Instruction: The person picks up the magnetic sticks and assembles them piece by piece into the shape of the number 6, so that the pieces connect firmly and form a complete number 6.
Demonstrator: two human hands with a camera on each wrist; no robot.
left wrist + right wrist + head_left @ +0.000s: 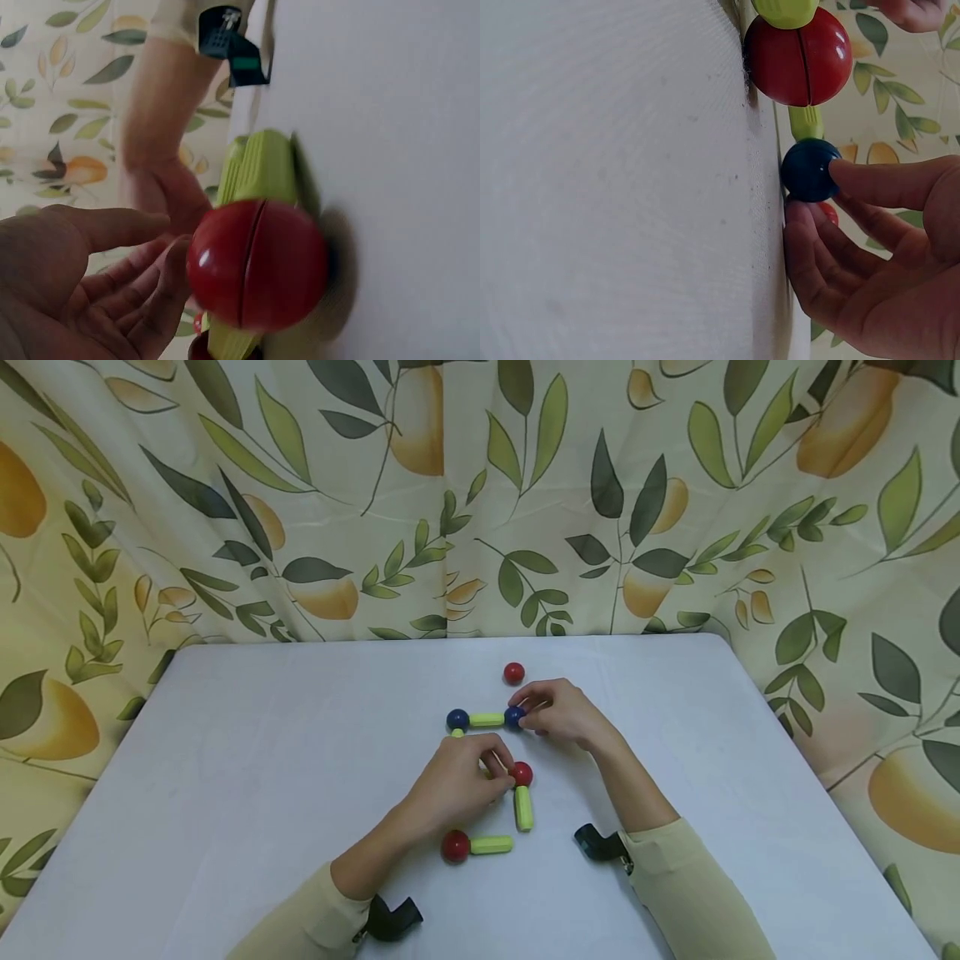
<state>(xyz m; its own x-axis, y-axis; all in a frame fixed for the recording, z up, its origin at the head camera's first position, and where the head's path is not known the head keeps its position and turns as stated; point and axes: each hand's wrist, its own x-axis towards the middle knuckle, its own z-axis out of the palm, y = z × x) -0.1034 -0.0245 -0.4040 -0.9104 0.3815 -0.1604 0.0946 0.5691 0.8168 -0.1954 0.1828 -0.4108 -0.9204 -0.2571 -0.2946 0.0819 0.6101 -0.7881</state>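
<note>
My right hand (564,717) pinches a blue ball (514,717), its thumb on the ball in the right wrist view. A light-green rod (487,719) joins that ball to another blue ball (457,719), from which a second green rod (457,733) runs toward my left hand, mostly hidden. My left hand (461,781) hovers with loosely bent fingers beside a red ball (522,773); the right wrist view shows a gap between them. A green rod (523,809) extends from this red ball toward me. Nearer, a grooved red ball (259,264) bears a green rod (491,844).
A loose red ball (513,673) lies toward the table's far edge. The white table (285,735) backs onto a leaf-and-fruit patterned curtain (540,527). Black wrist mounts (393,918) stick out from both sleeves.
</note>
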